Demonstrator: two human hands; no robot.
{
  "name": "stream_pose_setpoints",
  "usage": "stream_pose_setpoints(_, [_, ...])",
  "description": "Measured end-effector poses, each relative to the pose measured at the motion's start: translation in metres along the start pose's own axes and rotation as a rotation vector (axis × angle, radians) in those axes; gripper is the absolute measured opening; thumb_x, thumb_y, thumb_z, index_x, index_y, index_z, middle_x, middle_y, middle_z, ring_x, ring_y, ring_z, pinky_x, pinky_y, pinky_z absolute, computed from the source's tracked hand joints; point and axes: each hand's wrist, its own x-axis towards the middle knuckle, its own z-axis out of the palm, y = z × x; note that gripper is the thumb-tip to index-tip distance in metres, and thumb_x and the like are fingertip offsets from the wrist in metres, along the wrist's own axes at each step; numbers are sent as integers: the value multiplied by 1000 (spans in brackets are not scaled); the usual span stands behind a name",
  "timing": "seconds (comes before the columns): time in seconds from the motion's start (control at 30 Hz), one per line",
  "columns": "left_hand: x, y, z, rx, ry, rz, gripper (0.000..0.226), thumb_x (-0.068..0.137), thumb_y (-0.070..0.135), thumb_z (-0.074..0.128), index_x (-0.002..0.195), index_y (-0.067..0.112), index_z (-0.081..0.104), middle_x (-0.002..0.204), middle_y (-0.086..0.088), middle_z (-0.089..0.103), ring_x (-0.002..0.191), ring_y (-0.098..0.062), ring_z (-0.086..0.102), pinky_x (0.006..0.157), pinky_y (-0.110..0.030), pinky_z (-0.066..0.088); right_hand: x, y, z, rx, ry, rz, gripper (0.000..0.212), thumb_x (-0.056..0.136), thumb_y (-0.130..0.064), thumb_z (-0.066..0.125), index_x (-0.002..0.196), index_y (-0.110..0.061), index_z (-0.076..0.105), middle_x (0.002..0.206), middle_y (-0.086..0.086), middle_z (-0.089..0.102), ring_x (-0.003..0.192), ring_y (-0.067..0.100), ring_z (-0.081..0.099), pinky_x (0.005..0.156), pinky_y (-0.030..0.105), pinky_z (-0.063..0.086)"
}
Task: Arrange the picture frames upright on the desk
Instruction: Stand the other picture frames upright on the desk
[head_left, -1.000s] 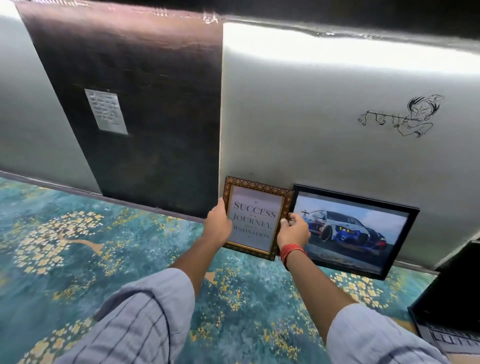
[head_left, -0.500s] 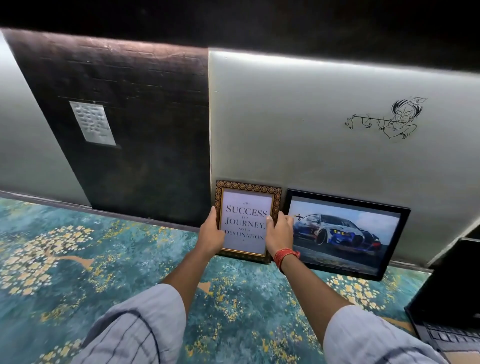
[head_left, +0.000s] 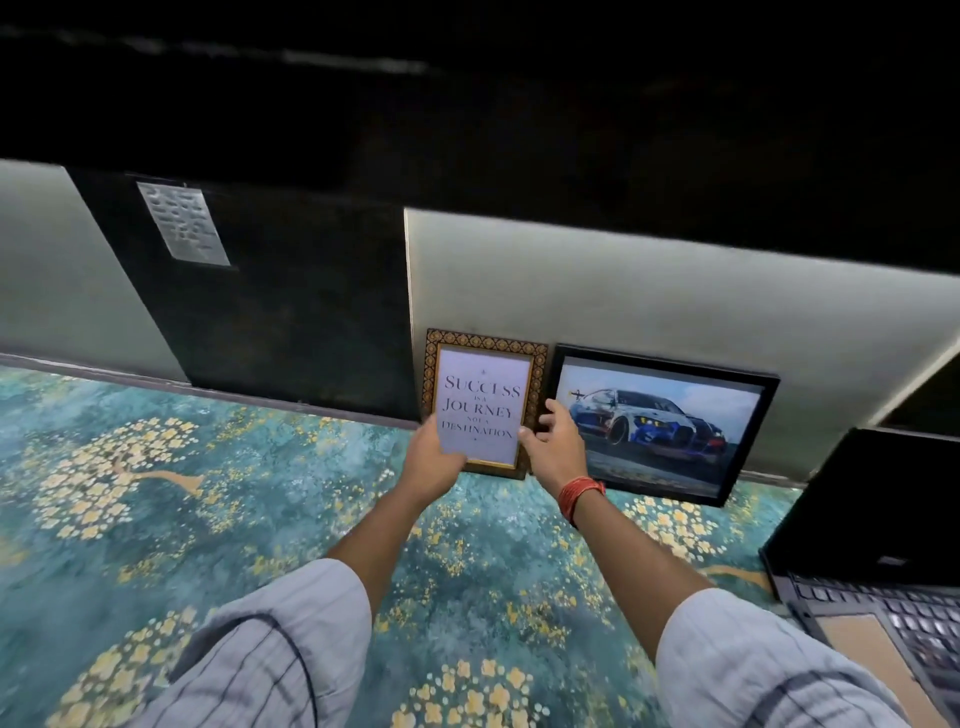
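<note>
A gold patterned quote frame (head_left: 483, 395) reading "Success is a journey" stands upright against the pale wall panel (head_left: 649, 291) at the back of the desk. Right beside it leans a black frame (head_left: 670, 421) with a picture of a car. My left hand (head_left: 434, 457) grips the quote frame's lower left corner. My right hand (head_left: 553, 441) sits at the frame's lower right edge, fingers spread and loosening, with a red thread band on the wrist.
The desk (head_left: 208, 509) carries a teal cover with yellow flowers. An open black laptop (head_left: 883, 561) stands at the right edge. A dark wall panel (head_left: 291, 312) with a small paper note (head_left: 183, 223) rises at the back left.
The quote frame has straightened against the wall, closer to the car frame. My right hand's fingers have opened off its edge. The camera view has tilted down.
</note>
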Motion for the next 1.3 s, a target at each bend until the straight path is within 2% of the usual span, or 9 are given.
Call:
stream_pose_setpoints(0.17, [-68, 46, 29, -151, -74, -25, 48, 90, 14, 66, 136, 8, 52, 129, -11, 60, 106, -22, 59, 81, -30, 44, -56, -2, -59, 162, 55, 4, 45, 79, -12, 71, 120, -12, 53, 111, 7, 61, 100, 27, 65, 90, 44, 55])
stream_pose_setpoints(0.43, [-183, 74, 129, -216, -191, 24, 43, 85, 15, 72, 126, 11, 58, 111, -12, 68, 92, -22, 65, 73, -27, 50, -157, 70, -182, 217, 200, 122, 38, 75, -14, 76, 105, -15, 52, 96, 7, 62, 82, 21, 62, 76, 36, 54])
stream_pose_setpoints(0.6, [-230, 58, 212, 101, -449, 94, 72, 77, 25, 81, 139, 11, 48, 130, -12, 58, 119, -30, 57, 92, -37, 48, -189, 143, -249, 127, 258, 290, 51, 77, -17, 73, 122, -12, 51, 101, 6, 62, 84, 19, 61, 76, 35, 53])
stream_pose_setpoints(0.8, [-263, 55, 286, 439, -587, 110, 125, 63, 43, 88, 156, 13, 10, 161, -10, 18, 149, -30, 21, 118, -45, 29, -183, 204, -304, -203, 166, 300, 44, 78, -20, 70, 118, -9, 57, 107, 11, 67, 100, 28, 64, 89, 38, 52])
stream_pose_setpoints(0.87, [-274, 57, 300, 399, -591, 84, 121, 59, 44, 90, 153, 14, 18, 152, -10, 31, 142, -29, 32, 114, -43, 35, -174, 216, -310, -323, 120, 264, 48, 81, -25, 68, 124, -9, 55, 116, 11, 62, 108, 29, 59, 93, 37, 49])
stream_pose_setpoints(1.0, [-286, 60, 328, 1, -447, -148, 70, 74, 23, 83, 130, 22, 41, 116, 2, 59, 113, -22, 59, 94, -39, 51, -154, 233, -308, -458, 14, 219, 41, 86, -26, 61, 122, -7, 52, 121, 14, 55, 115, 35, 51, 97, 40, 45])
stream_pose_setpoints(1.1, [-281, 54, 334, -161, -404, -327, 75, 80, 11, 71, 145, 23, 35, 121, -12, 66, 107, -31, 66, 87, -47, 57, -149, 234, -300, -539, -39, 218, 35, 87, -24, 57, 118, -9, 51, 122, 12, 53, 118, 34, 45, 95, 42, 44])
stream_pose_setpoints(1.17, [-278, 55, 330, -174, -419, -348, 77, 82, -6, 63, 143, 31, 34, 107, -18, 69, 91, -31, 67, 68, -39, 57, -147, 232, -294, -507, -28, 259, 36, 86, -22, 58, 119, -10, 51, 124, 10, 53, 119, 33, 43, 95, 44, 46])
stream_pose_setpoints(1.3, [-276, 55, 323, -156, -391, -346, 83, 82, -17, 58, 153, 17, 30, 75, -17, 64, 65, -25, 58, 52, -27, 44, -140, 227, -296, -352, 14, 327, 42, 83, -16, 58, 124, -18, 51, 124, 4, 56, 121, 31, 41, 94, 42, 40])
